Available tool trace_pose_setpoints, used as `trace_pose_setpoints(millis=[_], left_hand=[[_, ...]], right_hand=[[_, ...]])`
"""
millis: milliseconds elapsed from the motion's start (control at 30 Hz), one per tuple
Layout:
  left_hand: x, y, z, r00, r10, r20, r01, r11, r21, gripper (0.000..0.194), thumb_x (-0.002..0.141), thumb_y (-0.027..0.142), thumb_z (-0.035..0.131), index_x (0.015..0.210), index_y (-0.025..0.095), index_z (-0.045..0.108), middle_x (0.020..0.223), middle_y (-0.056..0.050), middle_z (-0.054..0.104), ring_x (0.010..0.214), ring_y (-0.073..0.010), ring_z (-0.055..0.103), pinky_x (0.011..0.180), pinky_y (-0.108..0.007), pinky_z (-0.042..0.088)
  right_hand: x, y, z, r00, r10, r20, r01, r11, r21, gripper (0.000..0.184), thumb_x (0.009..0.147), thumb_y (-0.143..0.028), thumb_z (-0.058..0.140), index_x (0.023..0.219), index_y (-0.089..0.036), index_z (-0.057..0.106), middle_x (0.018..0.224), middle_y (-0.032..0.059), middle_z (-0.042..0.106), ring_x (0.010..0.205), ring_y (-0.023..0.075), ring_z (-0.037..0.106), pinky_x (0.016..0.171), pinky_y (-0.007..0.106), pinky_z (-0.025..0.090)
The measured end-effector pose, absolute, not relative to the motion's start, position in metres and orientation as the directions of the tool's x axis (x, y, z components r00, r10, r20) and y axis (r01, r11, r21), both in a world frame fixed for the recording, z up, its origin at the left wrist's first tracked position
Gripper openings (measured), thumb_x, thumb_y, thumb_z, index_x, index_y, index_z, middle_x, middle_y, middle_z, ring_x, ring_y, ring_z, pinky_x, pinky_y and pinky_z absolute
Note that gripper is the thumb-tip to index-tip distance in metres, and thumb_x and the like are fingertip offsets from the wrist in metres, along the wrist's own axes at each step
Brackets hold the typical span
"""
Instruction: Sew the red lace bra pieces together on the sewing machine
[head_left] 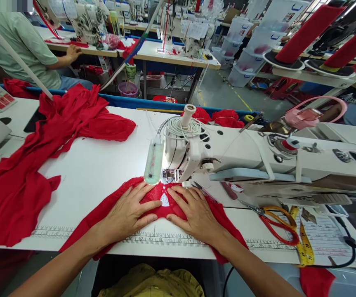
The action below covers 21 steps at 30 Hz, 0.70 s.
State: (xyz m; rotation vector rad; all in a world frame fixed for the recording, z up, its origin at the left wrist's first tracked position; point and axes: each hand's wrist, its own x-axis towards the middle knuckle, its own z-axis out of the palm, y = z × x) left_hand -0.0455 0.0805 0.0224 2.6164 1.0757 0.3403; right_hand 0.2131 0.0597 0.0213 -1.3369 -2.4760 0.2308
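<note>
A red fabric piece (119, 198) lies on the white sewing table, its far edge at the needle area of a sewing machine (193, 152). My left hand (131, 206) rests flat on its left part, fingers stretched out toward the presser foot (170, 175). Flat on the right part is my right hand (193, 210), fingers spread. Between the hands a small white patterned patch (164, 200) shows in a gap of the red fabric. A clear greenish guard (154, 161) stands just beyond my left fingertips.
A heap of red fabric (63, 123) covers the table's left side. Orange-handled scissors (277, 222) and a yellow tape measure (304, 245) lie at right. Red thread cones (310, 33) stand at upper right. Across the aisle, a person in a pale green shirt (26, 49) sits at another machine.
</note>
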Motion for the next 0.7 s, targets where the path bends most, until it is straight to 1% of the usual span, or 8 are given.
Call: trace_pose_setpoints(millis=[267,467,633,700], left_hand=[[-0.0468,0.08,0.0195,0.695,0.703,0.151,0.629,-0.696,0.345,0.03,0.097,0.038,0.059,0.125,0.031,0.069,0.156,-0.01,0.041,0.143,-0.0376,0.037,0.111,-0.059,0.039],[-0.0459,0.0809,0.0248,0.707,0.696,0.129,0.625,-0.699,0.348,0.029,0.098,0.037,0.058,0.124,0.029,0.068,0.155,-0.01,0.043,0.142,-0.0344,0.04,0.115,-0.058,0.036],[-0.0459,0.0806,0.026,0.695,0.71,0.11,0.639,-0.681,0.357,0.027,0.098,0.037,0.057,0.121,0.028,0.069,0.156,-0.01,0.042,0.142,-0.0357,0.04,0.114,-0.058,0.037],[-0.0461,0.0803,0.0253,0.691,0.714,0.113,0.642,-0.679,0.356,0.03,0.098,0.038,0.057,0.124,0.029,0.067,0.156,-0.009,0.042,0.142,-0.0354,0.04,0.114,-0.058,0.037]], right_hand=[[0.213,0.0592,0.0215,-0.516,0.834,0.196,0.784,0.552,-0.284,0.059,0.097,-0.051,0.056,0.144,-0.017,0.051,0.138,0.0113,0.059,0.122,0.0285,0.052,0.11,0.048,0.034],[0.2126,0.0594,0.023,-0.508,0.84,0.19,0.79,0.542,-0.286,0.059,0.096,-0.052,0.057,0.144,-0.019,0.051,0.137,0.0115,0.06,0.122,0.0278,0.053,0.109,0.048,0.037],[0.2125,0.0593,0.0242,-0.512,0.84,0.181,0.783,0.543,-0.305,0.059,0.096,-0.051,0.057,0.147,-0.022,0.048,0.137,0.0121,0.059,0.122,0.029,0.054,0.109,0.049,0.037],[0.2125,0.0593,0.0239,-0.509,0.84,0.186,0.781,0.542,-0.31,0.06,0.096,-0.051,0.057,0.148,-0.023,0.047,0.137,0.0122,0.06,0.121,0.0292,0.054,0.108,0.05,0.037]])
